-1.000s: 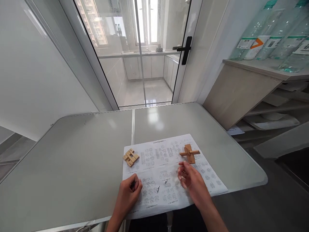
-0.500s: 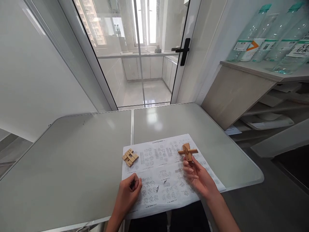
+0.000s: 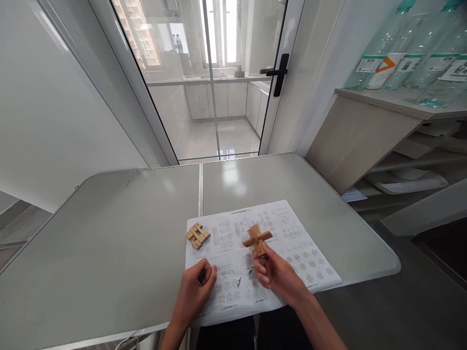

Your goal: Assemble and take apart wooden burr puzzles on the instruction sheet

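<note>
Held up over the printed sheet by my right hand is a cross-shaped wooden puzzle, made of interlocking wooden bars. My thumb and fingers pinch its lower end. My left hand rests on the lower left of the instruction sheet, fingers curled together; whether anything is inside them is hidden. Beyond it, on the sheet's upper left corner, lies a flat group of pale wooden puzzle pieces with notches. Small line drawings in several blocks cover the sheet.
The grey-green table has a seam down its middle and rounded corners. A glass door with a black handle stands behind it. At right is a wooden shelf unit with several plastic bottles on top.
My right hand has moved left with the wooden cross puzzle, toward the middle of the sheet, and the puzzle has turned a little. My left hand stays in nearly the same place.
</note>
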`<state>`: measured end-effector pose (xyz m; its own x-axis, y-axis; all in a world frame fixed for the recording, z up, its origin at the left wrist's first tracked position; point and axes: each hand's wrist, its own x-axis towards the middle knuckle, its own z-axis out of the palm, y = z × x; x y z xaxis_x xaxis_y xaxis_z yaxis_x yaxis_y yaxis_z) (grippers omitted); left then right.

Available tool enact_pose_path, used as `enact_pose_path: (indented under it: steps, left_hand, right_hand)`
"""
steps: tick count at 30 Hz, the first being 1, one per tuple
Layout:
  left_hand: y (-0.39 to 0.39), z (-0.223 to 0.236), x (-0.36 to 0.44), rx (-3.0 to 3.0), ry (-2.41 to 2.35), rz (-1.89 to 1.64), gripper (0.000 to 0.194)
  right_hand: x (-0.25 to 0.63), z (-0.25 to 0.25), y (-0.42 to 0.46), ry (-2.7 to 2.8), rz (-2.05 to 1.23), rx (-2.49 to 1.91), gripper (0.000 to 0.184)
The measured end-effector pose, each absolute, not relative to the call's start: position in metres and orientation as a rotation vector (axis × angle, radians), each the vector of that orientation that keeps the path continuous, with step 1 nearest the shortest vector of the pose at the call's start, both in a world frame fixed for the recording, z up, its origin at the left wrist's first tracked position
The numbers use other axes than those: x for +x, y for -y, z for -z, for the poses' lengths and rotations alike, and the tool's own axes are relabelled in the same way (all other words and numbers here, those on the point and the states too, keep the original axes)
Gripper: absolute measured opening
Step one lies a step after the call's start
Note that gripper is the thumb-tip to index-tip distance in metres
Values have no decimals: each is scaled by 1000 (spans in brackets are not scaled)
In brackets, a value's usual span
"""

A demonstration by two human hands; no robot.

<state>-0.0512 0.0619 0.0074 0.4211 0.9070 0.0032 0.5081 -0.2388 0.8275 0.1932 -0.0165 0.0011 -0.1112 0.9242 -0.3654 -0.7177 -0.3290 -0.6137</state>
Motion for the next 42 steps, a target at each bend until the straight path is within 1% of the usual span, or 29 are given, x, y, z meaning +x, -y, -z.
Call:
enact_pose_path:
  steps: [2, 5, 9, 14, 21, 27, 37, 42]
  left_hand:
    - [-61, -4, -52, 1848, -1196, -643, 39]
    - [-61, -2, -53, 1770, -1155, -651, 30]
    - [-61, -4, -51, 1754, -1115, -653, 34]
    - [-60, -6, -50, 1787, -1142, -623, 31]
    - [-59, -7, -50, 1774, -1185, -630, 35]
    - [-59, -4, -53, 1784, -1170, -658, 35]
    - [-59, -13, -52, 1787, -1209, -733, 35]
    - [-59, -9, -56, 1770, -1202, -775, 31]
  right_hand:
    - [177, -1, 14, 408, -1803, -803, 52]
    - [158, 1, 8, 496, -1926, -705, 54]
    - [144, 8, 1, 568, -2048, -588, 57]
    - [140, 20, -2, 562, -2129, -516, 57]
    - [137, 21, -1, 630, -2137, -477, 58]
    - [136, 15, 0, 659, -2117, -562, 58]
    - [128, 12, 4, 600, -1892, -647, 55]
    - [129, 14, 4, 580, -1881, -647, 64]
